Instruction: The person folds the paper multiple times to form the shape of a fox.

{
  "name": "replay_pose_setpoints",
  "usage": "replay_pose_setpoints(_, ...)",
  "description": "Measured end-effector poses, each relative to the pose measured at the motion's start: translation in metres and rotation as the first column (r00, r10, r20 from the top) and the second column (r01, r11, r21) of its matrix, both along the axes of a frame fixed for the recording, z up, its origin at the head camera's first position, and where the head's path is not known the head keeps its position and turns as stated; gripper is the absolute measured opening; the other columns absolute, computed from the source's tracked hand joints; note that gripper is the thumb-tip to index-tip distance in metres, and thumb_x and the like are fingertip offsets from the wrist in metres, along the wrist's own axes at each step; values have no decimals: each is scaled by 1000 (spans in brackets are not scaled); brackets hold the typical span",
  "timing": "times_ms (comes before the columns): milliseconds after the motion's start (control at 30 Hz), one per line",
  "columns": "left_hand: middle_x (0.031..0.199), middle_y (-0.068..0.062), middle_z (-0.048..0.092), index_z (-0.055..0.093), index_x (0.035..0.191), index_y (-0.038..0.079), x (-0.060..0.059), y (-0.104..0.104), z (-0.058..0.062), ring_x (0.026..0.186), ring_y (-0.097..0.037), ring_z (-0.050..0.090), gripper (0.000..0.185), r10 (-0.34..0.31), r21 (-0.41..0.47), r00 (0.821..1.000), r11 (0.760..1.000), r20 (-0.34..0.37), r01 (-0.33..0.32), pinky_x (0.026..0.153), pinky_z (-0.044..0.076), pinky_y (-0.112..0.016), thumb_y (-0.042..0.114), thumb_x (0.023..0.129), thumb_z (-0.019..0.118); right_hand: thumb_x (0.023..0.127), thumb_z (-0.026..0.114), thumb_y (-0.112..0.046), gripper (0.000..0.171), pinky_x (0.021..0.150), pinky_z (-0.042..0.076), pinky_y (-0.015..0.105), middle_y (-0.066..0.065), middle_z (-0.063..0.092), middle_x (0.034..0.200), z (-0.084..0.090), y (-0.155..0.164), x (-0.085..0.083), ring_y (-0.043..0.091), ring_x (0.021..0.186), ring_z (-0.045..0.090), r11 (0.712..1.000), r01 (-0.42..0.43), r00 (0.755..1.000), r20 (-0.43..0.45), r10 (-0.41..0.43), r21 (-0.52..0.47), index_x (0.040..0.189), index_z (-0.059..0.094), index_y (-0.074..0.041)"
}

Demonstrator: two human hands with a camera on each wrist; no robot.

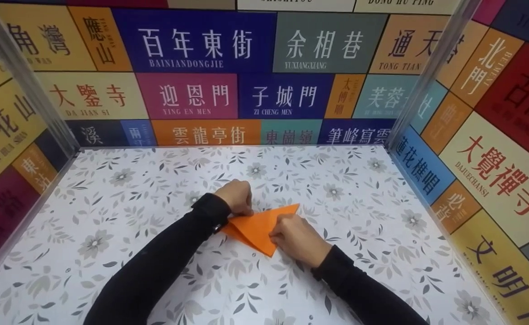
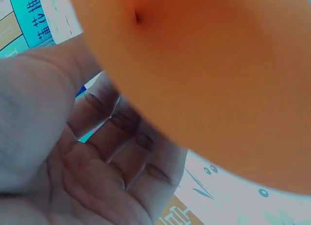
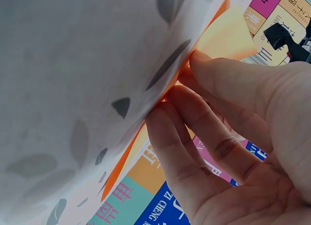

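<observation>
1. We see the orange paper [image 1: 257, 227], folded to a pointed shape, lying flat near the middle of the floral table [image 1: 110, 216].
2. Our left hand [image 1: 237, 196] sits at the paper's far-left edge, fingers curled down onto it; this likely pins it so it cannot slide.
3. Our right hand [image 1: 298, 239] covers the paper's right side, fingertips [image 3: 165, 118] pressing its edge against the table, probably to set a crease.
4. The paper's tips stay uncovered, and the table lies open all round it, with the lettered walls [image 1: 192, 95] well apart.
</observation>
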State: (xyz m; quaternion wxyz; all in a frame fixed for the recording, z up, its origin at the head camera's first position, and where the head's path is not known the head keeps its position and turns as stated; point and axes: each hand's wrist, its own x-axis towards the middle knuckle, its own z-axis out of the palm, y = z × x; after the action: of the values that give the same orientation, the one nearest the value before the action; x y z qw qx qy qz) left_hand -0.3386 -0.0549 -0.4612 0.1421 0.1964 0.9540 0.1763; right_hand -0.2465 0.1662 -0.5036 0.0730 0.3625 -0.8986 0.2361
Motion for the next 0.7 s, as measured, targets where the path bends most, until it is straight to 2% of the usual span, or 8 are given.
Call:
replay_pose_setpoints(133,66,3,68,79,80,10,-1,-2,-2,62,-16,61,16,-15,0,1000,1000,-5,15,60,51,-29,23,79,89,83,79,-4,14,72,56,26,-4,65,85,0,0,-1,13,81,64,1000,-3,1000,2,3,-5,94,83,-13)
replay_pose_setpoints(400,68,1,69,77,82,9,1,-6,-3,62,-15,62,15,0,13,999,1000,50,0,60,52,-28,21,81,86,84,78,-3,14,71,55,25,-3,64,84,1,-1,0,12,79,64,1000,-23,1000,11,23,-14,94,83,-12)
replay_pose_setpoints(700,66,2,67,77,80,7,3,-13,-4,61,-13,59,16,-47,32,999,998,-3,47,59,50,-27,19,81,87,83,79,-2,17,69,54,25,-4,61,82,2,0,2,11,77,62,1000,-7,1000,5,7,-6,93,83,-14)
